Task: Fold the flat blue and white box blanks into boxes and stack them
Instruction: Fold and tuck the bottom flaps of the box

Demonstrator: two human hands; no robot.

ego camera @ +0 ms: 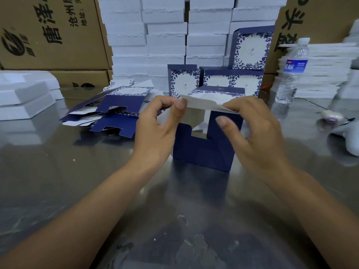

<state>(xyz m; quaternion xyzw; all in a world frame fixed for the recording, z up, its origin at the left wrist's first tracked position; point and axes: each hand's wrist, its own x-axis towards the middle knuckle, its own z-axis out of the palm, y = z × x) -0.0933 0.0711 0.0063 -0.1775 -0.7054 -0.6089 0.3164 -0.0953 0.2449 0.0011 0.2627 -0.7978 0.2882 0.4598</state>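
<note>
A half-folded blue and white box point(206, 150) stands on the steel table point(77, 181) in front of me, its dark blue notched flap hanging down toward me. My left hand point(157, 129) pinches the left end of its white top flap between thumb and fingers. My right hand point(250, 129) pinches the right end of the same flap. A loose pile of flat box blanks point(114, 107) lies to the left. Several folded boxes point(219, 78) stand stacked behind, one point(251, 48) on top at the right.
Tall stacks of white boxes point(167, 35) form a wall at the back, with brown cartons point(50, 33) at left and right. A water bottle point(291, 72) stands at right, white trays point(23, 98) lie at left, and a small white device point(330, 116) rests at far right.
</note>
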